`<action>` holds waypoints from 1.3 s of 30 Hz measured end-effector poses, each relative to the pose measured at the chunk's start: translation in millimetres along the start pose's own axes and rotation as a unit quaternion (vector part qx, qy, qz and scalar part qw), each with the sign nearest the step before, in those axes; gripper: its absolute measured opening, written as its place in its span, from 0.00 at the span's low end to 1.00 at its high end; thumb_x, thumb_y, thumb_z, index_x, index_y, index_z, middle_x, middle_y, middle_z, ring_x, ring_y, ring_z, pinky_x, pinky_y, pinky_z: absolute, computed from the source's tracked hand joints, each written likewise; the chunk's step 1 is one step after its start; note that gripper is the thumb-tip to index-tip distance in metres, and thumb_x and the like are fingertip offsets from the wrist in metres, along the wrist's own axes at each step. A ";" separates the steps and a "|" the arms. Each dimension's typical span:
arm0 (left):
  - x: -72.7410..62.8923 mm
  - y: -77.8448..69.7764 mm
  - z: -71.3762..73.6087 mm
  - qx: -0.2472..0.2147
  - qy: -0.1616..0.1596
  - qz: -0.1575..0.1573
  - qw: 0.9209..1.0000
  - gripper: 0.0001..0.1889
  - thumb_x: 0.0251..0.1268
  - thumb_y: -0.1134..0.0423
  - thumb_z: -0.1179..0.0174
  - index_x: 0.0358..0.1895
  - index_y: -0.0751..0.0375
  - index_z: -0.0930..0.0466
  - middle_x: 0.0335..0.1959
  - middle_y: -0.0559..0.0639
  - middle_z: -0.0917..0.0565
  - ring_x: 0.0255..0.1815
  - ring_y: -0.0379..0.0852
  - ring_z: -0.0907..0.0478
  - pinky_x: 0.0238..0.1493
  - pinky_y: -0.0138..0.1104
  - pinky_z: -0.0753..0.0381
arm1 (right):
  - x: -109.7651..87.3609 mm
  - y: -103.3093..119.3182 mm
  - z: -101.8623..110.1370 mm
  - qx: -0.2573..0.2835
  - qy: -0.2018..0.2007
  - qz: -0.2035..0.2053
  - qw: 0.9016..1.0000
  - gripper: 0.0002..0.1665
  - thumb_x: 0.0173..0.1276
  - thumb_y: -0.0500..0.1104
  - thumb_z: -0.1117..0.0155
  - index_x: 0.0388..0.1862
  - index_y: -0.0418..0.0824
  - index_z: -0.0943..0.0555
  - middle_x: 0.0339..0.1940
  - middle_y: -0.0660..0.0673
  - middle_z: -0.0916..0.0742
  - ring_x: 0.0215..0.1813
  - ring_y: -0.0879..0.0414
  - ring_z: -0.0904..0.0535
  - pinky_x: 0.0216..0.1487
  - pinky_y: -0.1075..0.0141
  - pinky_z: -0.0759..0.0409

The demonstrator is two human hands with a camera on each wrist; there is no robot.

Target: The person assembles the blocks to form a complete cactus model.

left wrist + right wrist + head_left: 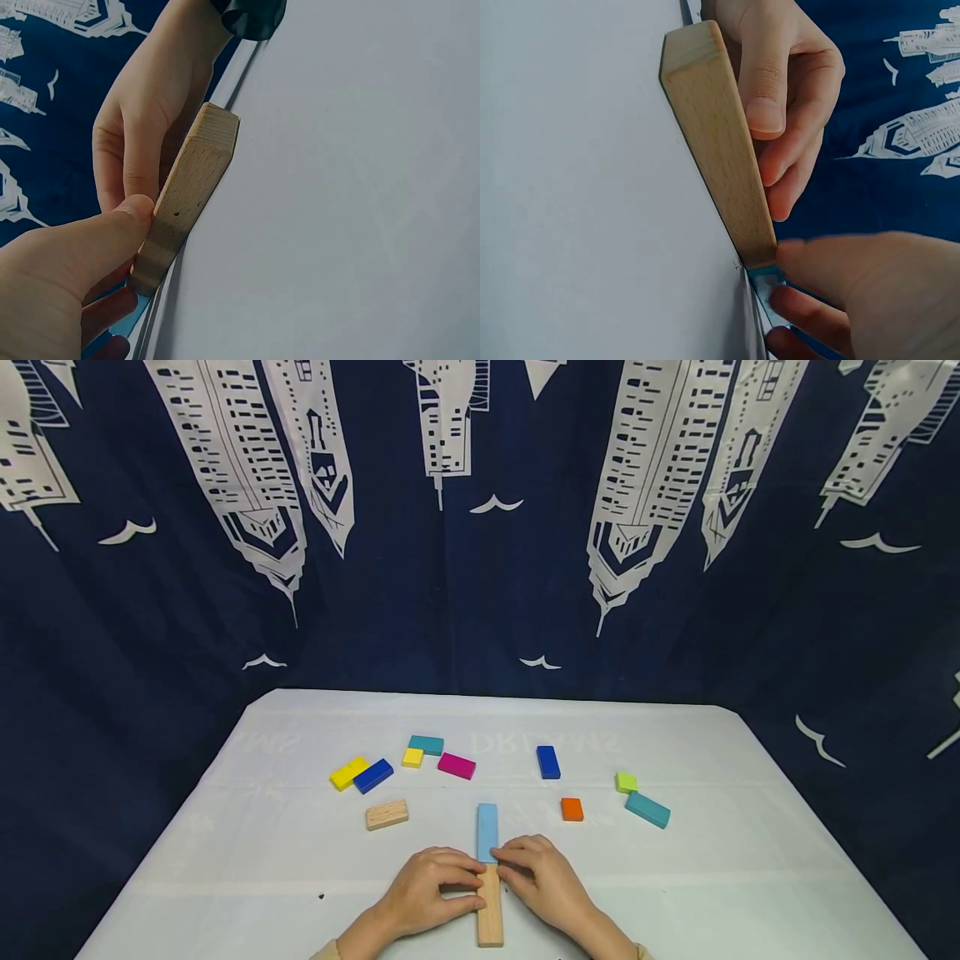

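A long natural-wood block (491, 920) lies end to end with a light blue block (487, 825) in one straight line on the white table. My left hand (429, 893) is on the left of this line; its thumb and fingertips touch the wooden block's side near the joint. From the right, my right hand (553, 887) has its fingertips against the joint, one by the light blue block. Both wrist views show the wooden block (187, 191) flat between the two hands, with the light blue block (767, 283) partly hidden behind fingers.
Left beyond the hands lie a short wooden block (387, 815), yellow block (348, 773), blue block (373, 776) and magenta block (457, 766). To the right are an orange block (572, 810), another blue block (548, 762), a lime block (626, 782) and a teal block (648, 810).
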State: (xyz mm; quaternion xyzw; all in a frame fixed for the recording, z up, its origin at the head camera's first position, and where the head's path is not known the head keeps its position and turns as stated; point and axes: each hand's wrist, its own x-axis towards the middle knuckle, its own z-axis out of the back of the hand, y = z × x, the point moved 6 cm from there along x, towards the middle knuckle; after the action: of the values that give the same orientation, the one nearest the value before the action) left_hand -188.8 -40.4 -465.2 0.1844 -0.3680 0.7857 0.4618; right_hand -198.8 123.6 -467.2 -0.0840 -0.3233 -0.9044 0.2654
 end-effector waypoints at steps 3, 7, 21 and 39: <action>-0.7 1.5 -1.1 0.000 0.002 0.016 1.000 0.11 0.54 0.53 0.32 0.34 0.55 0.13 0.44 0.43 0.16 0.46 0.37 0.20 0.48 0.29 0.23 | -1.1 -2.2 -1.5 0.002 0.004 -0.006 1.000 0.16 0.65 0.51 0.37 0.49 0.47 0.16 0.52 0.54 0.18 0.54 0.57 0.25 0.52 0.57 0.23; -0.8 2.5 -1.5 -0.006 0.004 0.025 1.000 0.12 0.55 0.52 0.33 0.35 0.56 0.12 0.46 0.46 0.16 0.47 0.39 0.20 0.48 0.30 0.23 | -1.4 -4.4 -2.5 0.002 0.011 -0.010 1.000 0.20 0.65 0.57 0.39 0.50 0.48 0.16 0.56 0.53 0.20 0.57 0.55 0.26 0.55 0.55 0.25; 3.5 -1.2 1.3 0.006 0.006 -0.003 1.000 0.12 0.54 0.52 0.32 0.35 0.57 0.12 0.47 0.50 0.16 0.50 0.44 0.20 0.52 0.33 0.23 | -0.1 -3.7 0.1 -0.003 0.010 0.005 1.000 0.19 0.64 0.57 0.38 0.46 0.49 0.14 0.54 0.54 0.19 0.55 0.57 0.25 0.54 0.56 0.24; 1.7 -0.9 -0.8 0.001 0.011 -0.007 1.000 0.09 0.54 0.53 0.32 0.33 0.54 0.12 0.48 0.51 0.16 0.51 0.44 0.21 0.52 0.34 0.23 | -1.5 2.2 0.0 -0.002 0.005 0.037 0.999 0.18 0.61 0.54 0.33 0.44 0.47 0.14 0.53 0.56 0.18 0.53 0.60 0.23 0.51 0.61 0.23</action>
State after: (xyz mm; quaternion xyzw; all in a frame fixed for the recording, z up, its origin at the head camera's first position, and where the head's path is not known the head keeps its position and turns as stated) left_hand -188.8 -38.5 -464.4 0.1788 -0.3609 0.7849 0.4708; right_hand -196.4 122.8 -466.5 -0.0920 -0.3171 -0.8950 0.3001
